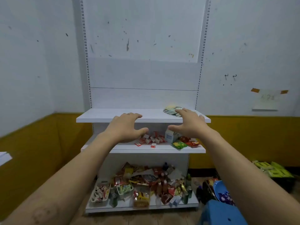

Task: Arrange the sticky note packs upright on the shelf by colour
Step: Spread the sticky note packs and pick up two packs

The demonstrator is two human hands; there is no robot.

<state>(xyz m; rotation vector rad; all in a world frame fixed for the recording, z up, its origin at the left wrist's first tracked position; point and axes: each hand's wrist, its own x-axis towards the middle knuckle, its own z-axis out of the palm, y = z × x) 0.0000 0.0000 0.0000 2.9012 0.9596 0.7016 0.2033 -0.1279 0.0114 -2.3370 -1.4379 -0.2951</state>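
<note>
Sticky note packs (172, 110) lay heaped on top shelf (103, 118), left hand (125, 127) and right hand (190, 125) spread empty; I judged pinching one pack edgewise best.

Top shelf (100, 115) bare left; packs (170, 110) right.

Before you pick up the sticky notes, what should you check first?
1. Hands free: ok, the left hand and right hand are open and hold nothing.
2. Reach: ok, the right hand is at the sticky note packs.
3. Packs upright: not ok, they lie in a heap.
4. Room on the top shelf: ok, it is bare left of the heap.
5. Colours sorted: cannot tell, too blurred.
</note>
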